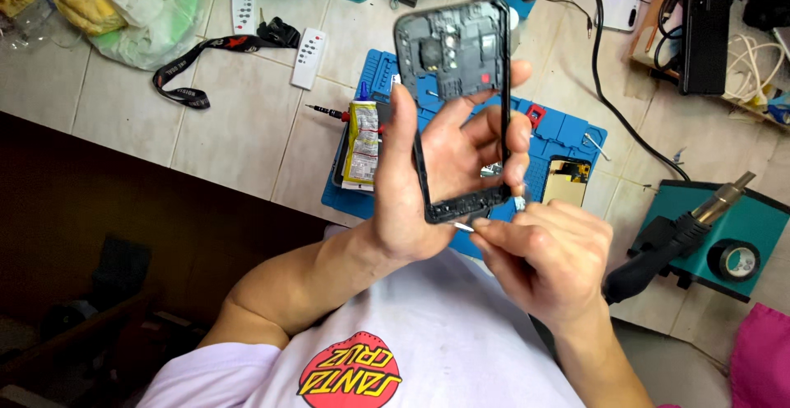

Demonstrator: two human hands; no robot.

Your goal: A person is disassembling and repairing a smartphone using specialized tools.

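1. A person in a white shirt is working over a tiled bench, seen from a camera on their head looking down

2. The left hand (pixel 428 173) is gripping a black phone frame (pixel 457 54), holding it upright above the bench; the thumb is lying along the frame's left edge and the fingers are wrapping around its right edge, showing through the open lower part

3. The upper part of the frame is carrying dark internal parts, and the lower part is just an empty outline

4. The right hand (pixel 539 256) is closing its fingertips on a thin pale tool (pixel 462 226), whose tip is sitting just beside the frame's bottom edge; whether it is touching cannot be told

5. Beneath the hands a blue work mat (pixel 568 132) is lying on the bench, with a tube of glue (pixel 363 143) at its left and a small phone part with a gold face (pixel 566 181) at its right

6. A hot-air tool (pixel 671 239) is resting on a teal stand at the right, next to a roll of black tape (pixel 735 260)

7. Two white remote controls (pixel 309 58) and a black lanyard (pixel 218 54) are lying on the tiles to the left
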